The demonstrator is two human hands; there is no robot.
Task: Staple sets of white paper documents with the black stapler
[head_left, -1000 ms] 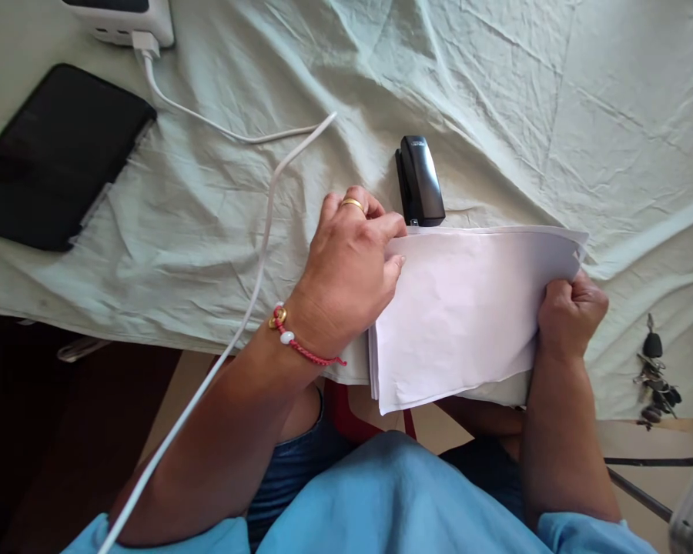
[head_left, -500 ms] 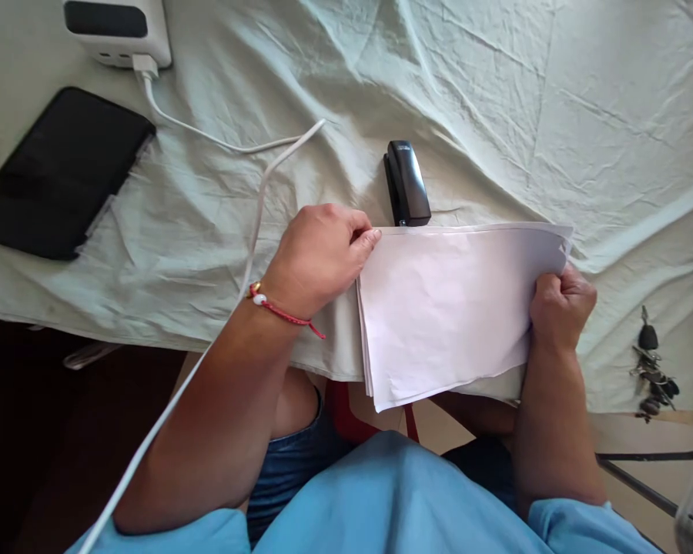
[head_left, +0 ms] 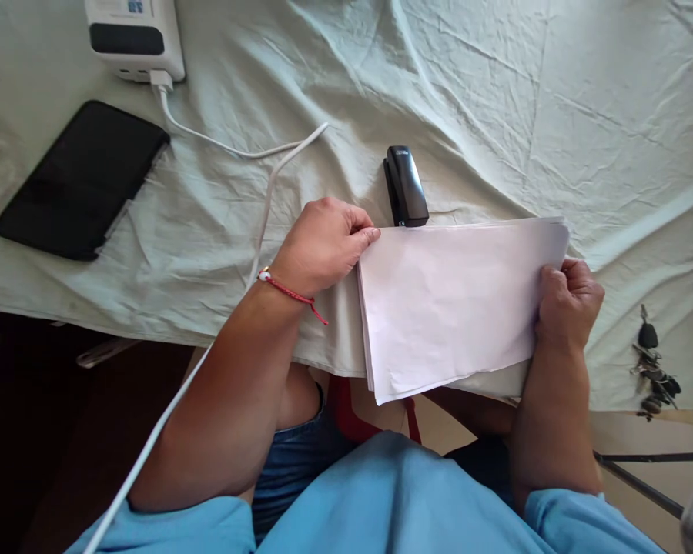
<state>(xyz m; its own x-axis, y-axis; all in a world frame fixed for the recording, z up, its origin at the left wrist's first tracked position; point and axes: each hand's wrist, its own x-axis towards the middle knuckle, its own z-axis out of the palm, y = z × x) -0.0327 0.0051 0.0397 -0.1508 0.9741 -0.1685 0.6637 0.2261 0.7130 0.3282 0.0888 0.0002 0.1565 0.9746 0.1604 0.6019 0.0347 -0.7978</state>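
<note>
Several sheets of white paper (head_left: 456, 300) lie in a loose stack over the table's front edge, their lower part hanging past it. My left hand (head_left: 326, 242) pinches the stack's upper left corner between thumb and fingers. At the right side, my right hand (head_left: 571, 300) is closed on the paper's edge, thumb on top and the other fingers partly hidden. A black stapler (head_left: 406, 187) stands just beyond the paper's far edge, its near end close against the sheets.
A white cable (head_left: 266, 196) runs from a white power device (head_left: 135, 42) past my left arm. A black tablet-like slab (head_left: 84, 181) lies at the left. A bunch of keys (head_left: 652, 369) rests near the right front edge of the cloth-covered table (head_left: 485, 100).
The paper's right side has flattened, and its upper right corner no longer curls. My right hand has shifted slightly to the right and up. The camera view has moved a little.
</note>
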